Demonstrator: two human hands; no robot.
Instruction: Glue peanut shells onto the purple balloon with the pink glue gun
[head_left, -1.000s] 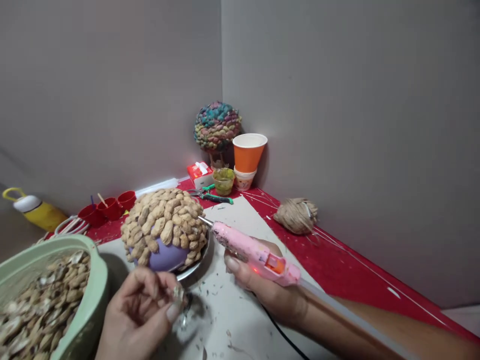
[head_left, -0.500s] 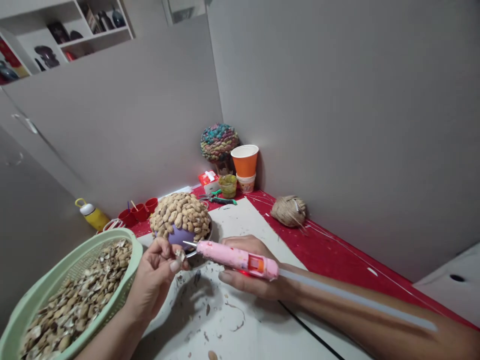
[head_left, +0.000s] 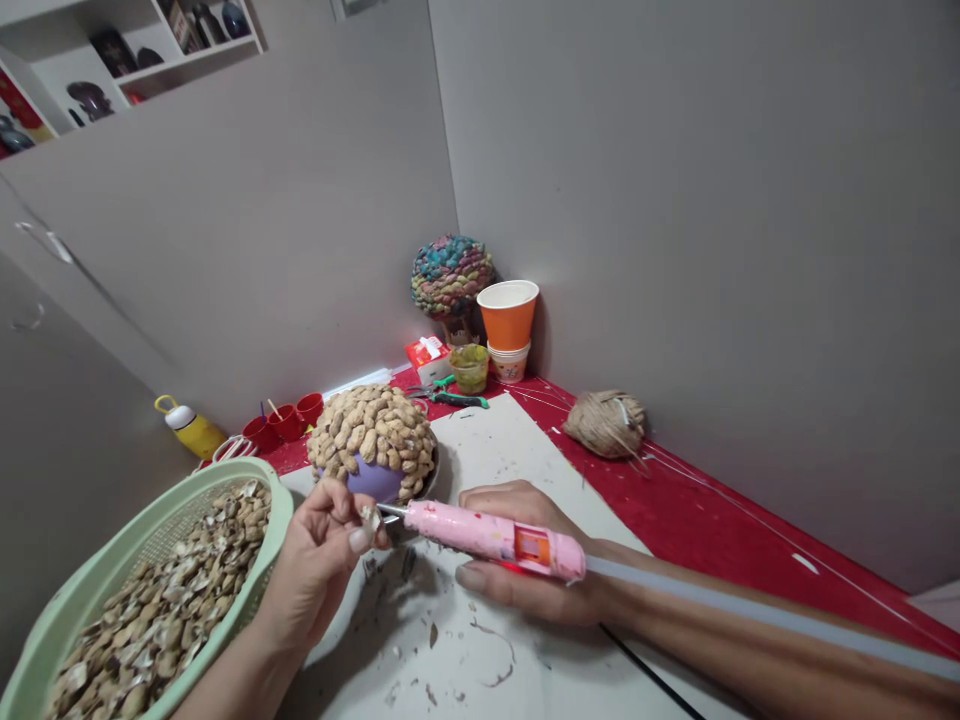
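Our left forearm [head_left: 232, 665], bare, comes in from the near left and slants toward the far right. At its end our left hand [head_left: 319, 555] is half curled, the thumb [head_left: 360, 541] and fingertips brought together in a pinch, the knuckles bent and turned to the far side.

Our right forearm [head_left: 735, 645], bare too, stretches in long and low from the near right, pointing left. The right wrist [head_left: 609, 602] looks nearly straight. Our right hand [head_left: 555, 598] is wrapped in a grip, its thumb [head_left: 484, 582] lying along the near side, its fingers [head_left: 506, 492] folded over on the far side. The two hands are near each other, well apart at the wrists.
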